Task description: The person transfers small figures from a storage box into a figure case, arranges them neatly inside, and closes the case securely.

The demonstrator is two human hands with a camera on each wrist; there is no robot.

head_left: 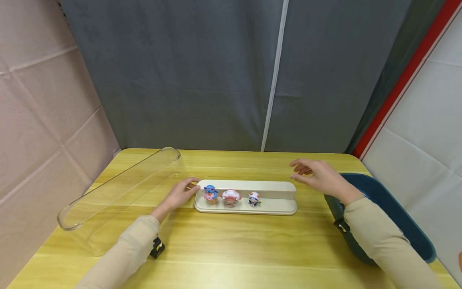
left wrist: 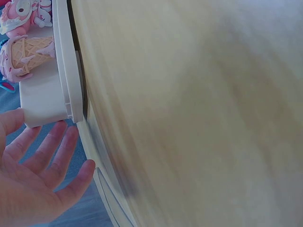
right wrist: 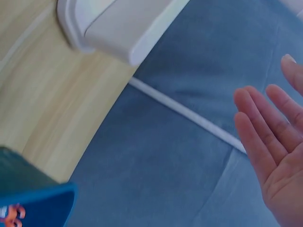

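Observation:
A white stepped display stand [head_left: 276,206] lies in mid-table in the head view. On its lower step, from the left, are a figurine with a blue top and ice-cream-cone base [head_left: 211,195], a pink figurine with a white top [head_left: 231,198] and a small white-and-blue figurine [head_left: 254,199]. My left hand [head_left: 181,193] is at the stand's left end, its spread fingers [left wrist: 49,149] touching or almost touching the edge. My right hand [head_left: 317,176] hovers beyond the stand's right end with nothing in it; its fingers [right wrist: 267,123] are extended in the right wrist view.
A long clear plastic cover [head_left: 119,188] stands at the left of the table. Under my right forearm is a dark blue bin [head_left: 400,214] at the right, with a small orange-and-white item [right wrist: 13,215] inside. A grey curtain [head_left: 180,80] hangs behind the table.

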